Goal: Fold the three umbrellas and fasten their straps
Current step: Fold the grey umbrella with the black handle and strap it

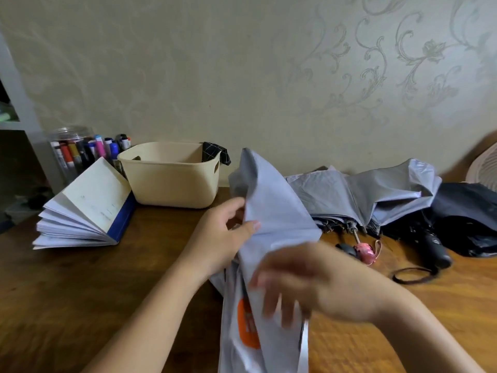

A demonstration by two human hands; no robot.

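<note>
A pale grey umbrella with an orange patch (pixel 271 211) stands upright in front of me, its canopy loose. My left hand (pixel 228 232) pinches a fold of its fabric near the top. My right hand (pixel 301 284) is blurred in motion, fingers spread, against the canopy lower down. A second grey umbrella with a pink handle (pixel 363 195) lies unfolded on the table to the right. A black umbrella (pixel 457 227) lies past it at the far right, its black handle and wrist loop toward me.
A cream plastic basket (pixel 169 176) with a dark cloth over its rim stands at the back of the wooden table (pixel 94 292). An open book (pixel 88 208) and a jar of markers (pixel 78 152) are at the left.
</note>
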